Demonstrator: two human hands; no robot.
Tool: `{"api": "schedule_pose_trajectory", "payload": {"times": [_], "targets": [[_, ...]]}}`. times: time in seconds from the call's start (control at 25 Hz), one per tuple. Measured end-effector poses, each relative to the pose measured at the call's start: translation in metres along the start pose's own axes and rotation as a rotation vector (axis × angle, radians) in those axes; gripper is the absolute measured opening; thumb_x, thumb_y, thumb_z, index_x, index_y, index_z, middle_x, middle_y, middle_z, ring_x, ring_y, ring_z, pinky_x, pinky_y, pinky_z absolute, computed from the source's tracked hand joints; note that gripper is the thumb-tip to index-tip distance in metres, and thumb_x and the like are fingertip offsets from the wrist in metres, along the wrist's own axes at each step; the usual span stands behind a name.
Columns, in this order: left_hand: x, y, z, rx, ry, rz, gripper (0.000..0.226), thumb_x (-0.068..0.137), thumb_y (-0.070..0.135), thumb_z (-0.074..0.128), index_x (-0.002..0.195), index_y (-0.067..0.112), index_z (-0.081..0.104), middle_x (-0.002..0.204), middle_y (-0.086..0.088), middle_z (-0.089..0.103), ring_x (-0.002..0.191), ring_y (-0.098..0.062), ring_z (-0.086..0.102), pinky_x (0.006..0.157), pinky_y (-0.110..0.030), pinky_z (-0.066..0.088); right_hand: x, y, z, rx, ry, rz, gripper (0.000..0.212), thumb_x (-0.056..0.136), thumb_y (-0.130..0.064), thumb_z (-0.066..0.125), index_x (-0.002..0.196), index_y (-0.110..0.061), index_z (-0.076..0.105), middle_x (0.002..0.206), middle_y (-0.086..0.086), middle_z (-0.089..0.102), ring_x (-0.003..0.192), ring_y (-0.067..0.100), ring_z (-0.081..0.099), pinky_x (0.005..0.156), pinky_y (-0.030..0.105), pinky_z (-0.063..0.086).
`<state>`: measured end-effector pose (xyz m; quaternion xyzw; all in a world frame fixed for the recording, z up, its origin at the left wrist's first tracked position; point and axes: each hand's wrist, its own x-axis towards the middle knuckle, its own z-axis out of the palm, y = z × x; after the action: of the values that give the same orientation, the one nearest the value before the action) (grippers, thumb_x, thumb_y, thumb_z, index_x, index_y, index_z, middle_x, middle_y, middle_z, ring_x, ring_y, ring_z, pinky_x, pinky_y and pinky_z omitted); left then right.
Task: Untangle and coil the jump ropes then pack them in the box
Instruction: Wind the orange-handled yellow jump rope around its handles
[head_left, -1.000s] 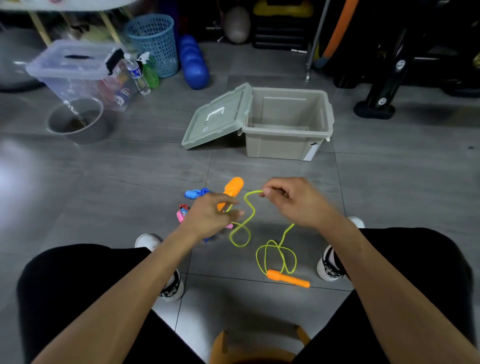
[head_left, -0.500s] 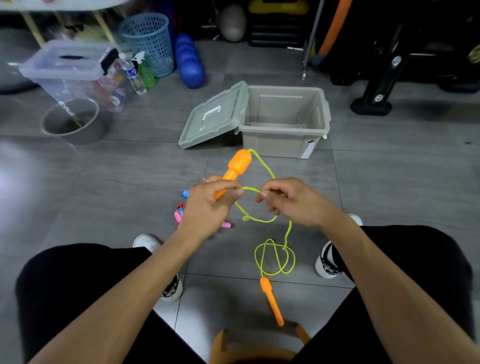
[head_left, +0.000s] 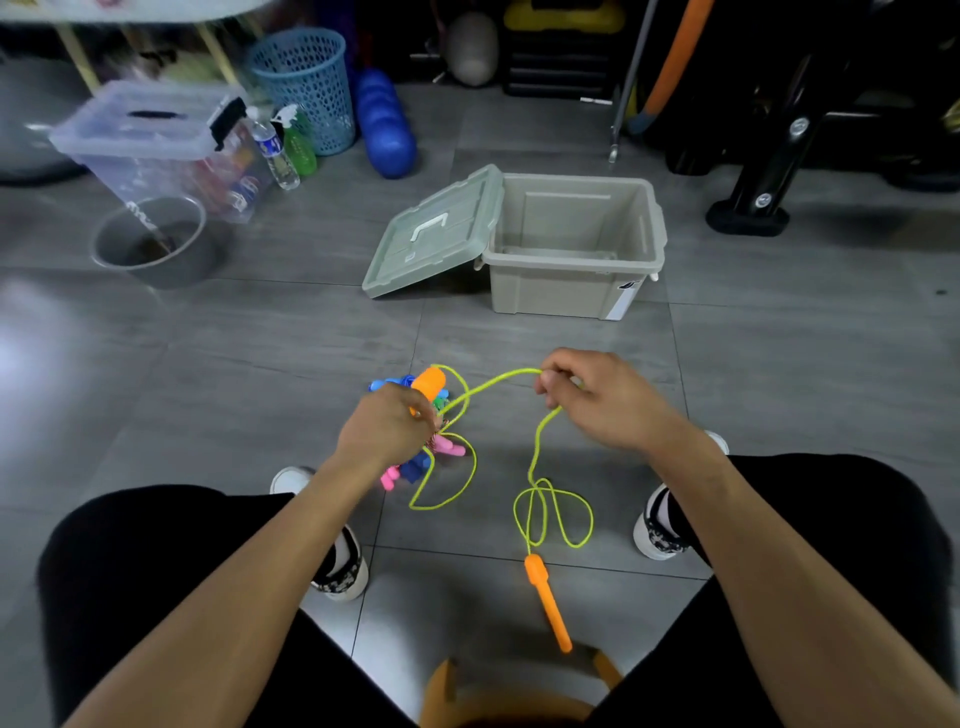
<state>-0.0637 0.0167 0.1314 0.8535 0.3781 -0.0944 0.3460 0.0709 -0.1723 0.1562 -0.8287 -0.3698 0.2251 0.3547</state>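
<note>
Between our knees, just above the floor, we work on the yellow rope. Our left hand is clamped around one orange handle, its top poking out past our knuckles, and a few loops of rope hang from that fist. Our right hand pinches the rope farther along, so a short run stretches between the hands, which sit apart at about the same height. We judge this spacing is deliberate: keeping the run taut lets us measure out each loop before laying it against the handle.

Below our right hand the rope drops to a loose knot of loops lying on the floor, and the second orange handle lies beyond it, close to our seat. That part looks not yet coiled.

Under and just behind our left hand sits a small heap of other ropes, with blue and pink handles showing; how tangled they are we cannot tell, since the hand covers much of it.

Ahead of both hands, well apart from them, stands the grey box, with its lid leaning open against its left side. Nothing shows inside it, so packing seems yet to begin. Open and facing us, it looks placed for an easy drop once a coil is done.
</note>
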Motion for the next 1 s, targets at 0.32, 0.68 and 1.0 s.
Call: {"api": "schedule_pose_trajectory", "payload": {"times": [0.32,0.68,1.0], "targets": [[-0.021,0.027,0.007,-0.313,-0.019,0.394,0.006,0.088,0.018,0.069,0.083,0.016,0.073,0.089,-0.019,0.062,0.065,-0.014,0.058,0.053,-0.009,0.042,-0.001,0.002,0.011,-0.016,-0.133,-0.126,0.014,0.094,-0.018,0.053,0.085,-0.016,0.063,0.073,-0.006,0.062,0.071,0.009,0.056,0.064,0.013,0.040],[-0.020,0.028,-0.014,-0.592,0.139,0.288,0.017,0.090,0.018,0.065,0.078,0.025,0.075,0.060,-0.002,0.051,0.050,-0.010,0.039,0.053,-0.021,0.035,0.009,0.052,0.032,-0.268,-0.133,0.014,0.030,0.082,-0.008,0.047,0.100,-0.019,0.068,0.111,0.004,0.056,0.098,0.024,0.052,0.090,0.030,0.042],[-0.016,0.018,-0.012,-0.404,-0.004,0.147,0.016,0.091,0.025,0.064,0.084,0.016,0.074,0.065,-0.001,0.056,0.041,-0.004,0.052,0.045,-0.015,0.038,0.004,0.007,0.022,0.267,-0.128,0.089,0.028,0.081,0.004,0.051,0.089,-0.019,0.064,0.068,-0.003,0.058,0.070,0.020,0.058,0.062,0.026,0.044]]}}
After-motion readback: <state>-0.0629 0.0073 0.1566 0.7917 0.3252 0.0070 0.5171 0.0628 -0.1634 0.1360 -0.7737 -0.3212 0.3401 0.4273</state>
